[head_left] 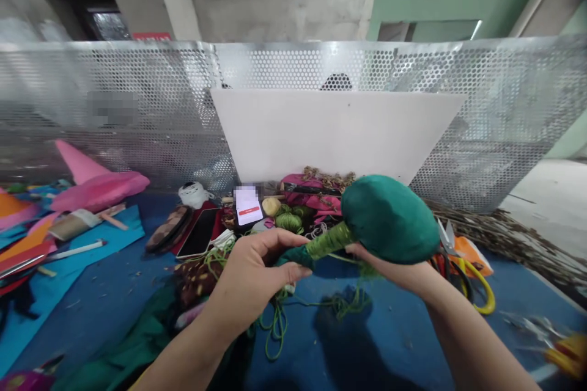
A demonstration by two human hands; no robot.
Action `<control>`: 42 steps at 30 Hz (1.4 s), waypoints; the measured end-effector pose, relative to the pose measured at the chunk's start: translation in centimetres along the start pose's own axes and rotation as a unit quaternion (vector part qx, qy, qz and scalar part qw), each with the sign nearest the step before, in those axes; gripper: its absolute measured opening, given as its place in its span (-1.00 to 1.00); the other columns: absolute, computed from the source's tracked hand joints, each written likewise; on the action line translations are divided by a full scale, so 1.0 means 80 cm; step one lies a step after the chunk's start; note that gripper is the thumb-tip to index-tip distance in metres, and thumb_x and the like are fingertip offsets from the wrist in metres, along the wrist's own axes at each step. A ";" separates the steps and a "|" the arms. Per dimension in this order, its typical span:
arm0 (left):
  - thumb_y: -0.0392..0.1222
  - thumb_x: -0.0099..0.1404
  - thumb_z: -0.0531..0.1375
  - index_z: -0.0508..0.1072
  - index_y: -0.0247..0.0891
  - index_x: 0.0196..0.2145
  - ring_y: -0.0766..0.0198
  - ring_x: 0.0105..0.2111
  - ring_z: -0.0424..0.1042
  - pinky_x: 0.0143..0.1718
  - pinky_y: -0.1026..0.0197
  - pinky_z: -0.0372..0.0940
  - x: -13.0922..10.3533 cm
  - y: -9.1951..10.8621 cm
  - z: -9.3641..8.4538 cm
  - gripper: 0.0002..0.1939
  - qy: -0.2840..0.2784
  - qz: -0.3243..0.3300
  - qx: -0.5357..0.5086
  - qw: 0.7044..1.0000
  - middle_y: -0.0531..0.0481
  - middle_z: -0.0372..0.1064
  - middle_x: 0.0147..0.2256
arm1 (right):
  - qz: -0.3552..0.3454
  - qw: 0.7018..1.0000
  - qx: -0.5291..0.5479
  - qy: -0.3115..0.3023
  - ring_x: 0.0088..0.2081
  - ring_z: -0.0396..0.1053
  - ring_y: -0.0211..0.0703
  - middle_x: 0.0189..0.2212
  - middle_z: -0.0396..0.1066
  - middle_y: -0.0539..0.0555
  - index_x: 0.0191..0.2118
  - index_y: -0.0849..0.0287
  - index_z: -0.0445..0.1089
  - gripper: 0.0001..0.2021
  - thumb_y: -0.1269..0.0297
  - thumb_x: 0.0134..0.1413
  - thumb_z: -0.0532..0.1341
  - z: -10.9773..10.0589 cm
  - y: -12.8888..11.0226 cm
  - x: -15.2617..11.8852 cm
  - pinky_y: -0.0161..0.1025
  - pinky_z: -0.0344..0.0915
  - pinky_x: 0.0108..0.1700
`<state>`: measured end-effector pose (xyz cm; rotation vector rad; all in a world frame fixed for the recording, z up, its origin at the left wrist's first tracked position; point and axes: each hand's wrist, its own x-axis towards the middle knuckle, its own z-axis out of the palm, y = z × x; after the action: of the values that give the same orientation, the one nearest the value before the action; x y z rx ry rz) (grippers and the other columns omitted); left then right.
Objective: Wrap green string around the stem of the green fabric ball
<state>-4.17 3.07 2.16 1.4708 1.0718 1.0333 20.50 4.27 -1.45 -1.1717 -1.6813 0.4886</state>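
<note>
A stuffed dark green cloth piece [389,220], rounded at one end, is held up above the blue table. Light green yarn [331,241] is wound round its narrow neck. My left hand [261,269] is closed on the gathered cloth tail below the winding, thumb in front. My right hand [389,269] is behind and under the round end, its fingers mostly hidden. A strand of the yarn runs from the neck to these fingers, which look closed on it. Loose yarn loops [275,324] hang below my left hand, and a tangle [346,302] lies on the table.
Scissors with yellow handles [477,284] and dry twigs [495,238] lie at right. Behind are a lit phone [248,206], a dark phone [200,233], yarn balls [288,223] and a white board [339,134]. Pink felt [98,189] and blue sheets [114,235] lie left.
</note>
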 end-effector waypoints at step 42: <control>-0.27 -0.15 0.44 0.59 -0.35 -0.40 0.43 -0.67 0.26 -0.61 0.33 0.19 0.008 -0.011 0.008 -0.73 0.040 -0.039 -0.197 0.979 0.05 0.42 -0.61 | 0.100 0.871 0.466 0.119 -0.60 0.11 -0.34 -0.68 0.10 -0.09 -0.61 0.18 0.30 -0.62 0.12 0.16 0.26 0.087 -0.103 -0.038 -0.33 0.20 -0.48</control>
<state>-3.49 3.60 1.23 1.0681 0.9080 1.1802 10.63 -0.72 0.32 -0.6267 -0.8909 1.0856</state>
